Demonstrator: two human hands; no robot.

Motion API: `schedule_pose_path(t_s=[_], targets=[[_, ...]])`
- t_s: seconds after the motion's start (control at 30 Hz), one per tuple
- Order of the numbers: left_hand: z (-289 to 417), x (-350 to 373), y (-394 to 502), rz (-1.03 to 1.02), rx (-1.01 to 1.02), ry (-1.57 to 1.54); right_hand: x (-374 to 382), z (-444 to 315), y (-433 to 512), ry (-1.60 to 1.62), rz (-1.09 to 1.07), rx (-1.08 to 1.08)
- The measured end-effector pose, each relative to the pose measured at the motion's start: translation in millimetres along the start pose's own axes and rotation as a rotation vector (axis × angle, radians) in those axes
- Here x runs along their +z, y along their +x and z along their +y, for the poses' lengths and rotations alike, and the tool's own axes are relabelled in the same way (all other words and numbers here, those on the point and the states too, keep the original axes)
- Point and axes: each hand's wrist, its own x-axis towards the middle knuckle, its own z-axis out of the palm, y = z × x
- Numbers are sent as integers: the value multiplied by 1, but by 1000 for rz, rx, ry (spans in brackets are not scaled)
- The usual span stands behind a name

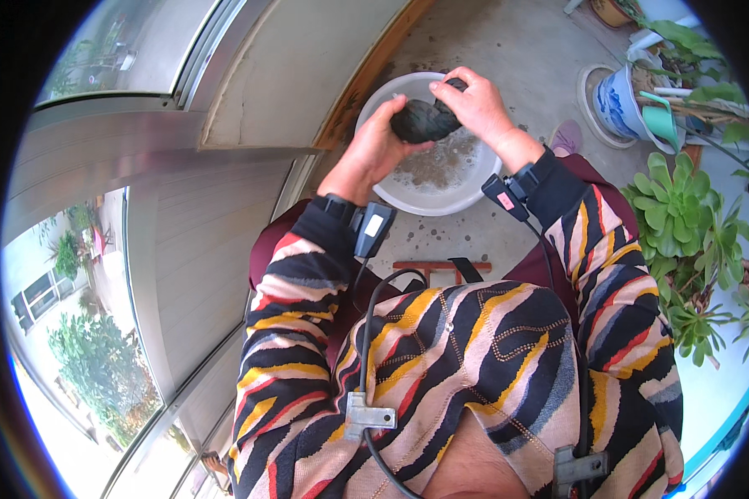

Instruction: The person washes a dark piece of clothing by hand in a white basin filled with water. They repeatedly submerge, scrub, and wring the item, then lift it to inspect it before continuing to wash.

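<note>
A dark, wet-looking item (425, 121), perhaps cloth or a shoe, is held between both hands above a white plastic basin (489, 163). My left hand (377, 140) grips its left end, the thumb on top and fingers beneath. On the other side, my right hand (474, 103) pinches the upper right end between thumb and fingers. Cloudy water with foam and brown dirt (440, 163) lies in the basin. The item's underside is hidden from view.
Potted plants, including a blue-and-white pot (618, 103) and a green succulent (674, 203), line the right side. A wooden-edged wall (343, 93) and window frames stand at left. Water spots mark the concrete floor (437, 240); a red bar (412, 266) is near my knees.
</note>
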Motion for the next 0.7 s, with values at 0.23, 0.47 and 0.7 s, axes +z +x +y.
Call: schedule_pose_path(t_s=[0.23, 0.47, 0.7], targets=[[14, 5, -15, 155, 359, 579, -28, 8, -13, 653, -355, 443], [10, 22, -3, 266, 514, 367, -15, -11, -24, 810, -317, 679], [3, 37, 3, 98, 682, 250, 0, -3, -28, 952, -4, 539]])
